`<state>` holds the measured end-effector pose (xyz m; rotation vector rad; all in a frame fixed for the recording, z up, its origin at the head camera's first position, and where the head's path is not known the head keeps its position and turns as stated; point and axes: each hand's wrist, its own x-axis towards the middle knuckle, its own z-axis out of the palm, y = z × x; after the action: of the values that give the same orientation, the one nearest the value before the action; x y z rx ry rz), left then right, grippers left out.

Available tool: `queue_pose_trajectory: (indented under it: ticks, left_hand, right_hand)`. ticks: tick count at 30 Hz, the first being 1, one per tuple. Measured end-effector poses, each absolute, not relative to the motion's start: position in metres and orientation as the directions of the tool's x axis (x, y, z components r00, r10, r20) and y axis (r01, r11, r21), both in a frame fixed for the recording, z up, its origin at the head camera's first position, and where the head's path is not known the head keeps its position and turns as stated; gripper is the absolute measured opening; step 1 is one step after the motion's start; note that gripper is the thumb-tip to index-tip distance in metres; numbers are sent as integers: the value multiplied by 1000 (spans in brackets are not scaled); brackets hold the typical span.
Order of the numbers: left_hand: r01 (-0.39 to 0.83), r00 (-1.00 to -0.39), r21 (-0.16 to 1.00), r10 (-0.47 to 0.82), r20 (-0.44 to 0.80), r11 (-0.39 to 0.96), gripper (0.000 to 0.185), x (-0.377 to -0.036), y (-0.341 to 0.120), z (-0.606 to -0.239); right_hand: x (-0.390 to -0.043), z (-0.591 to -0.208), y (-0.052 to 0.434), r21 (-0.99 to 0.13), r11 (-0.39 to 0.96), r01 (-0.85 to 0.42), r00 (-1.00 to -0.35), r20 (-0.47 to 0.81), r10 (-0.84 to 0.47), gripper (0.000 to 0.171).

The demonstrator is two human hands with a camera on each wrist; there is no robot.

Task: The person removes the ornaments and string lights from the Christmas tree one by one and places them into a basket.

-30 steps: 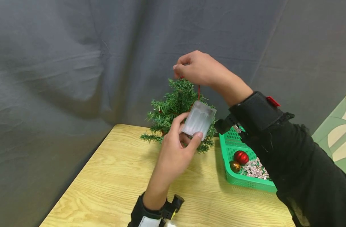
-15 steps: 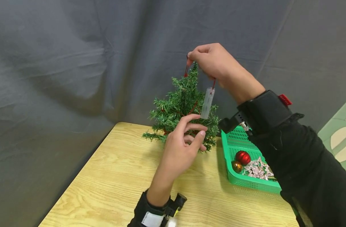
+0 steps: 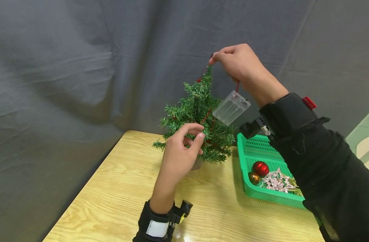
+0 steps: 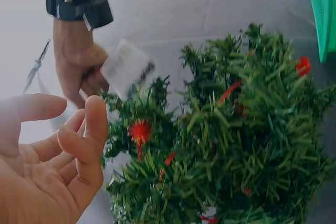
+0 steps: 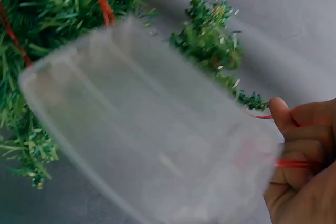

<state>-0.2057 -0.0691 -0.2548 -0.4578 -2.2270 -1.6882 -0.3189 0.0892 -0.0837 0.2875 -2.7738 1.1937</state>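
A small green artificial Christmas tree point(image 3: 196, 104) stands on the table, with red wire point(image 3: 206, 116) across its branches. Beside its tip my right hand point(image 3: 243, 65) pinches the red wire between thumb and fingers. From that wire hangs a clear plastic battery case point(image 3: 231, 108), tilted below the hand; it is large and blurred in the right wrist view. My left hand point(image 3: 179, 151) is in front of the tree's lower branches, fingers loosely bent and holding nothing. In the left wrist view, a red tufted piece point(image 4: 140, 130) shows among the branches.
To the right of the tree is a green plastic basket point(image 3: 273, 198). Inside it lie a red ball point(image 3: 261, 168), a brown-gold ball point(image 3: 254, 178) and silver glitter stars point(image 3: 278, 181). A grey cloth point(image 3: 66, 84) hangs behind the wooden table point(image 3: 111, 188).
My left hand has let go of the battery case and drawn back left. My right hand has moved up and right with the wire, and the case now swings free beneath it.
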Motion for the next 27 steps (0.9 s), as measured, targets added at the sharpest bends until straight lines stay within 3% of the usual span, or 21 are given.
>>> queue_pose_trajectory:
  ticks: [12,27]
  left_hand:
    - [390,-915,876,15,403,285,25,-210,-85,-254]
    - [349,-935,880,53,351,322,30,-214,-86,-256]
  right_hand:
    - [-330,-90,105,-746,658,-99,-991,137,6,39]
    - [-340,-104,138,-796,604,-26,-989,108,99,43]
